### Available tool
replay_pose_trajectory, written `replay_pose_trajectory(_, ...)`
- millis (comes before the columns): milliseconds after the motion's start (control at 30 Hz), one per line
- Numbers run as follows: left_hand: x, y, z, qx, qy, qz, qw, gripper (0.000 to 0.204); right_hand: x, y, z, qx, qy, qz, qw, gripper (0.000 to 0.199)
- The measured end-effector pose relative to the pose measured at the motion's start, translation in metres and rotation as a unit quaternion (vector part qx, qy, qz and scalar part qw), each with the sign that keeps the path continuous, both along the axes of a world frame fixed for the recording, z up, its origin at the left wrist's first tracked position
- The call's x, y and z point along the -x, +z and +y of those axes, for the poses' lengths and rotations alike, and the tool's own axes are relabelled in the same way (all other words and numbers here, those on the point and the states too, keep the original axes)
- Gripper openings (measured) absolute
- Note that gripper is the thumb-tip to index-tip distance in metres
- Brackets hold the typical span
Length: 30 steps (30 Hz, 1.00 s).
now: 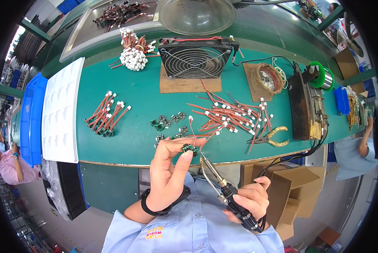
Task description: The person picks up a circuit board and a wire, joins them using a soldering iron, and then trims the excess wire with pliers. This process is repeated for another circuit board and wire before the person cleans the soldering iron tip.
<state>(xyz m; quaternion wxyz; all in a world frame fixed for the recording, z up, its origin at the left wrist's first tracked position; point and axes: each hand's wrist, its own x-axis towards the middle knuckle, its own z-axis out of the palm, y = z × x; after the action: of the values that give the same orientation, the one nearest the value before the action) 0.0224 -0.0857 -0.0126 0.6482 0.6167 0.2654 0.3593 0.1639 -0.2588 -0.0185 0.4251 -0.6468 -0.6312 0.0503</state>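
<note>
My left hand (168, 173) pinches a small green circuit board (190, 148) between thumb and fingertips, just above the table's near edge. A thin red wire (193, 128) runs up from the board. My right hand (248, 201) grips the black handle of a soldering iron (216, 177). Its metal tip points up and to the left, reaching the board's right side. More small boards (168, 122) lie on the green table (138, 90) just beyond my left hand. A loose heap of red wires with white plugs (233, 116) lies to the right of them.
Yellow-handled pliers (275, 138) lie by the wire heap. A black fan (196, 57) stands at the back, with a solder sponge holder (269, 79), an iron stand (303, 103) and a solder spool (321, 76) to its right. White trays (62, 111) and a blue bin (29, 118) sit left.
</note>
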Motion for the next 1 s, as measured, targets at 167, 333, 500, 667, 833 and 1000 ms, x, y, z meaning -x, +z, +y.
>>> replay_pose_trajectory(167,-0.001,0.000,-0.001,0.022,0.009,-0.012,1.000,0.007,-0.003,0.002,0.000,-0.004,0.007,0.001,1.000,0.045)
replay_pose_trajectory(333,0.003,0.008,0.003,0.149,0.000,-0.045,0.988,0.008,-0.020,0.000,-0.006,-0.071,-0.079,0.065,0.992,0.049)
replay_pose_trajectory(500,0.010,0.014,0.005,0.259,-0.046,-0.093,0.960,0.012,-0.070,-0.030,0.036,-0.116,-0.290,0.077,0.947,0.044)
replay_pose_trajectory(667,0.017,0.019,0.005,0.295,-0.077,-0.118,0.945,0.011,-0.104,-0.038,0.064,0.044,-0.327,-0.027,0.944,0.043)
replay_pose_trajectory(833,0.020,0.020,0.004,0.307,-0.106,-0.138,0.935,0.011,-0.096,-0.040,0.065,-0.024,-0.360,0.003,0.933,0.042)
replay_pose_trajectory(1000,0.019,0.023,0.004,0.286,-0.120,-0.131,0.941,0.010,-0.081,-0.028,0.063,0.012,-0.341,0.099,0.935,0.045)
